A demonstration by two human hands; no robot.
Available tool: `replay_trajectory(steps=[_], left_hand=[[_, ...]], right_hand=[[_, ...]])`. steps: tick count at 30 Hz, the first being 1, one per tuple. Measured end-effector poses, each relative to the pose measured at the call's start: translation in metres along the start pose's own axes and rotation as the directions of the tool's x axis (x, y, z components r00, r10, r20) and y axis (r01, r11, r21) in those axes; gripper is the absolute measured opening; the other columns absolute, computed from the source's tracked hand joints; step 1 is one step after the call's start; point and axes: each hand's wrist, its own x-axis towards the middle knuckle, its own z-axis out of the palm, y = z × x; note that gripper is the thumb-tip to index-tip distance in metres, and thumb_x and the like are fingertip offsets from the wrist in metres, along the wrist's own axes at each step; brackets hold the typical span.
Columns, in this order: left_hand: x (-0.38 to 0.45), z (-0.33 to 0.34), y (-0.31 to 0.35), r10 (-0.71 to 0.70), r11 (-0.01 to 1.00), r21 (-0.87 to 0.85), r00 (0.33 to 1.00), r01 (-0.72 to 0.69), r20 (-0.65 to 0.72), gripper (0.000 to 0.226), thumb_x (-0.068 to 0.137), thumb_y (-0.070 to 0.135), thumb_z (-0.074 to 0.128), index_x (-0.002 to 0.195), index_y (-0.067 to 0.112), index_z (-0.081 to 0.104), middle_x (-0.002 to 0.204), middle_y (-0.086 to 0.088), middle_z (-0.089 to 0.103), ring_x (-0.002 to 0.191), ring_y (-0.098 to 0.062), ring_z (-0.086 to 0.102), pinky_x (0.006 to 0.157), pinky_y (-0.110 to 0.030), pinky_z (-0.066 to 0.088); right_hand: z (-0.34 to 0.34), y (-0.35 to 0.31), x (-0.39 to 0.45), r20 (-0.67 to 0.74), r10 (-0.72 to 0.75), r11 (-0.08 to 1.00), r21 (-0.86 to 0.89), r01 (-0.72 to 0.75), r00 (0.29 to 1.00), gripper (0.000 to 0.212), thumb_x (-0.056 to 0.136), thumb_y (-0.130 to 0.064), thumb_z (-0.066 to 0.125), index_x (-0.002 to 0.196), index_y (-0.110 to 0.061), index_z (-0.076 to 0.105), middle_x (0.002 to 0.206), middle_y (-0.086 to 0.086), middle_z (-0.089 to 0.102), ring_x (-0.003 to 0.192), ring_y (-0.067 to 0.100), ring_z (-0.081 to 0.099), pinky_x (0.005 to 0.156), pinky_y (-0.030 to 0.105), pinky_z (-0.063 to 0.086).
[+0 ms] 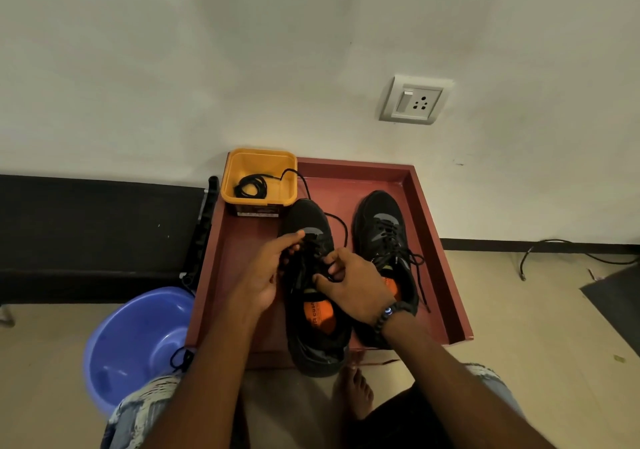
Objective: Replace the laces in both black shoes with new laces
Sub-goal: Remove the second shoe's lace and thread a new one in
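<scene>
Hands (304, 272) on toe-away shoe (313, 296)

Dim, even indoor lighting with a warm cast; no light source in view. Soft shadows only; faint sheen on the tray (437, 206) far rim and inside the blue basin (138, 337). Strong wide-angle bending at the edges; black shoe (313, 226) detail lost in darkness; slight softness throughout.

Both hands hide the left shoe's (313, 230) eyelets (lace path unclear there).
</scene>
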Motion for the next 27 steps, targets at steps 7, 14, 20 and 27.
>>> replay_trajectory(steps=[7, 14, 20, 27], left_hand=[[0.005, 0.007, -0.007, 0.391, 0.624, 0.617, 0.876, -0.479, 0.283, 0.017, 0.097, 0.038, 0.057, 0.081, 0.037, 0.062, 0.082, 0.013, 0.063, 0.081, -0.007, 0.061, 0.079, -0.034, 0.051], [-0.010, 0.016, 0.010, 0.146, 0.960, -0.233, 0.987, -0.157, -0.065, 0.020, 0.100, 0.023, 0.052, 0.088, 0.016, 0.065, 0.075, 0.003, 0.060, 0.053, -0.006, 0.047, 0.047, -0.019, 0.034], [-0.014, 0.000, 0.019, 0.224, 0.737, 0.656, 0.975, -0.164, -0.008, 0.034, 0.094, 0.047, 0.059, 0.076, 0.020, 0.070, 0.065, 0.005, 0.064, 0.058, -0.014, 0.059, 0.055, -0.034, 0.046], [-0.019, 0.000, 0.024, 0.240, 0.888, -0.393, 0.970, -0.237, -0.043, 0.022, 0.099, 0.030, 0.053, 0.087, 0.016, 0.064, 0.070, 0.007, 0.056, 0.045, -0.003, 0.036, 0.040, -0.014, 0.026]], right_hand=[[-0.005, 0.001, 0.000, 0.030, 0.026, 0.997, 0.069, -0.028, 0.999, 0.048, 0.084, -0.039, 0.072, 0.126, -0.026, 0.054, 0.094, -0.010, 0.061, 0.085, 0.005, 0.062, 0.072, 0.016, 0.049], [0.002, 0.001, -0.007, -0.035, 0.046, 0.984, 0.176, -0.039, 0.998, 0.061, 0.085, -0.037, 0.075, 0.137, -0.022, 0.047, 0.097, -0.009, 0.061, 0.087, 0.002, 0.061, 0.069, 0.007, 0.045], [0.010, 0.003, -0.008, -0.069, 0.046, 0.981, 0.189, -0.032, 0.997, 0.064, 0.083, -0.038, 0.077, 0.138, -0.021, 0.048, 0.096, -0.008, 0.062, 0.090, 0.004, 0.061, 0.081, 0.015, 0.050], [0.008, 0.002, -0.007, -0.057, 0.054, 0.981, 0.192, -0.042, 0.997, 0.063, 0.082, -0.039, 0.077, 0.135, -0.022, 0.048, 0.096, -0.006, 0.062, 0.089, 0.004, 0.061, 0.073, 0.009, 0.045]])
